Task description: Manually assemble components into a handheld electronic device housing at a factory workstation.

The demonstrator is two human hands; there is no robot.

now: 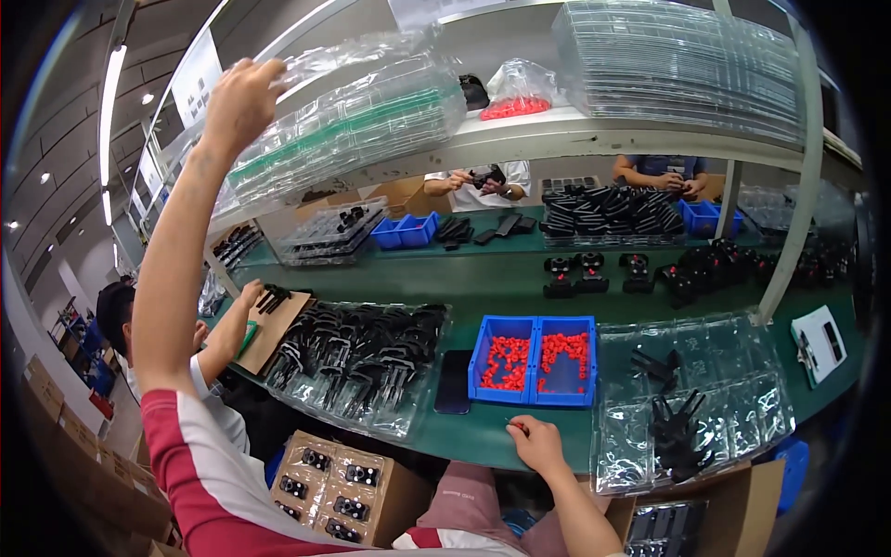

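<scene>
My left hand (pixel 243 102) is raised to the upper shelf at the left. Its fingers are curled at the edge of a clear plastic tray (pixel 367 51), the top one of a stack. Low in front of me, my right hand (pixel 540 447) is closed in a pinch at the table's front edge. Between its thumb and finger shows a small dark and red piece, too small to name. Just beyond that hand stands a blue two-part bin (pixel 535 401) with small red parts (pixel 504 364). A dark phone-like slab (pixel 453 382) lies left of the bin.
Black plastic parts fill a clear tray (pixel 357 357) at left; another clear tray (pixel 691 399) at right holds a few. Cartons (pixel 404 492) stand below the table edge. A shelf post (pixel 798 213) rises at right. A co-worker's arm (pixel 223 339) reaches in at left; others work opposite.
</scene>
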